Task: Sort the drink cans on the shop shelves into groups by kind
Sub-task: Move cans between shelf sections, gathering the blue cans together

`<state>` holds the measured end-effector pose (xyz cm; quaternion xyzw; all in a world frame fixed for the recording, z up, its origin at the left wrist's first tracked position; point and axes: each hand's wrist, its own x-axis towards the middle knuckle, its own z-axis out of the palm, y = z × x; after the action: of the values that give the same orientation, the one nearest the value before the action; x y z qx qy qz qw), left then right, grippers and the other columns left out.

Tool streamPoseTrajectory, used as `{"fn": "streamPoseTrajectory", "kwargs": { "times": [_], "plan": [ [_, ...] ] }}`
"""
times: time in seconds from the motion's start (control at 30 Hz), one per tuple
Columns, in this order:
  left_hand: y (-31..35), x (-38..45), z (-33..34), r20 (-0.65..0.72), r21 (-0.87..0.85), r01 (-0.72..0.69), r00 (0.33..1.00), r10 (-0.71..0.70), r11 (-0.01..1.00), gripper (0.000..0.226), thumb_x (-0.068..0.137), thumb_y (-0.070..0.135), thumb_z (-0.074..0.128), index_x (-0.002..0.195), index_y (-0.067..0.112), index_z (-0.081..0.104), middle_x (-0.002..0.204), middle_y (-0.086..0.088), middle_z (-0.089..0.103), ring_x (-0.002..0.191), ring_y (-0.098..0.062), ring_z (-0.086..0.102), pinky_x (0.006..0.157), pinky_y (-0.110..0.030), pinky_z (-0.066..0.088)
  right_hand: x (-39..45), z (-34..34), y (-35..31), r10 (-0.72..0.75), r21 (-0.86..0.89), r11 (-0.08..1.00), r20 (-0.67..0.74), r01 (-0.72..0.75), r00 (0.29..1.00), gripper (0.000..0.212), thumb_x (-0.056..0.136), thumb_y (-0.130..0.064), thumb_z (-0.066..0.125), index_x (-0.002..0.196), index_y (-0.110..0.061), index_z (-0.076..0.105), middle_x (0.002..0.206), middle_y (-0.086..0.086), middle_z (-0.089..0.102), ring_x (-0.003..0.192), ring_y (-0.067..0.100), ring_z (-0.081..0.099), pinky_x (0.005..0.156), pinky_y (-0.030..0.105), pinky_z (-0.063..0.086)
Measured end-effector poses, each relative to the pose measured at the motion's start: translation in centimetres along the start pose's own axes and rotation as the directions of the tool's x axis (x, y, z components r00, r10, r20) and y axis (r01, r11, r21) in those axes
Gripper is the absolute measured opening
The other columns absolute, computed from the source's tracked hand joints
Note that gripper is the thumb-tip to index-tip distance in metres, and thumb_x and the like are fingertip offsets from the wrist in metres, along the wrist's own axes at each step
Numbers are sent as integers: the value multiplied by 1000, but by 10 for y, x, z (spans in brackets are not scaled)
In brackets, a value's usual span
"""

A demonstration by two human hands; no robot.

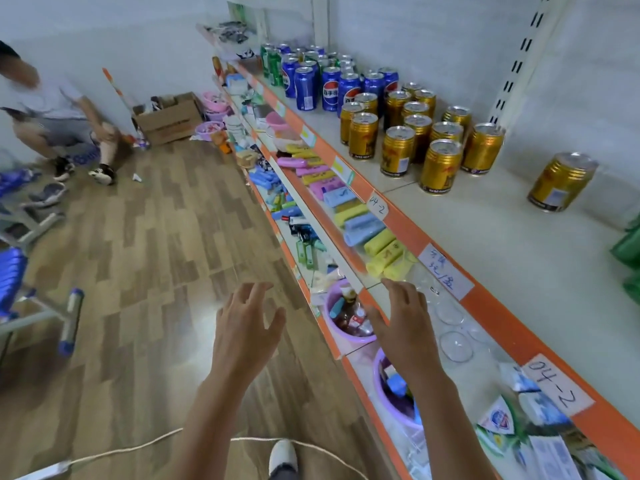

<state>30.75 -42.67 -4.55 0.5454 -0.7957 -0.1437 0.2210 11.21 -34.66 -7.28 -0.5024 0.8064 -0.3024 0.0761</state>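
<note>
Several gold cans [415, 140] stand grouped on the top white shelf [485, 230]. One gold can [561, 181] stands apart to their right. Behind them is a group of blue cola cans [332, 86], and green cans [273, 65] stand at the far end. My left hand [247, 327] hovers over the floor with fingers spread, holding nothing. My right hand [405, 317] is held out below the shelf's orange edge, fingers straight and empty. Both hands are well short of the cans.
Lower shelves hold coloured rolled packs [363, 220], purple tubs [349, 317], clear glass dishes [453, 344] and packets. Something green [627, 251] sits at the right edge. A person crouches at far left [59, 126] by a cardboard box [169, 119]. A cord [138, 448] crosses the wooden floor.
</note>
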Motion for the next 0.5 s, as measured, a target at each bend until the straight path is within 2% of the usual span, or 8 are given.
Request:
{"fn": "streamPoseTrajectory", "kwargs": {
  "times": [0.07,0.23,0.33,0.43,0.5],
  "plan": [
    [-6,25,3,28,-8,-13,1000,13,1000,39,86,24,64,124,14,57,121,-6,56,110,-27,54,89,-37,41,17,7,-6,8,-10,1000,-13,-8,1000,45,93,-28,55,133,-11,44,131,6,45,116,19,40,86,22,35],
    [-39,103,1,68,-75,-93,993,98,993,43,87,28,61,128,17,53,125,-4,54,112,-26,53,82,-30,38,75,35,-41,61,-14,998,-45,-62,997,48,93,-28,53,136,-13,40,136,7,41,122,20,38,87,19,34],
    [-73,152,-12,61,-110,-90,993,98,990,44,90,30,58,131,20,49,126,-1,52,115,-21,50,85,-27,37,117,58,-77,14,-9,1000,3,-14,1000,46,93,-27,52,136,-13,40,137,5,39,123,18,37,89,18,34],
    [-107,188,-23,109,-90,-82,990,92,993,44,91,31,56,134,24,46,126,1,49,116,-19,49,85,-28,38,155,77,-114,-30,-14,999,56,31,998,48,94,-29,51,137,-15,38,138,3,36,125,19,35,100,27,35],
    [-125,207,-28,143,-75,-91,985,101,993,44,92,32,53,134,25,45,127,1,49,117,-18,48,87,-29,38,174,85,-133,-35,-17,999,56,36,998,48,93,-30,51,137,-15,38,136,2,37,124,19,36,100,31,37]
  ]
}}
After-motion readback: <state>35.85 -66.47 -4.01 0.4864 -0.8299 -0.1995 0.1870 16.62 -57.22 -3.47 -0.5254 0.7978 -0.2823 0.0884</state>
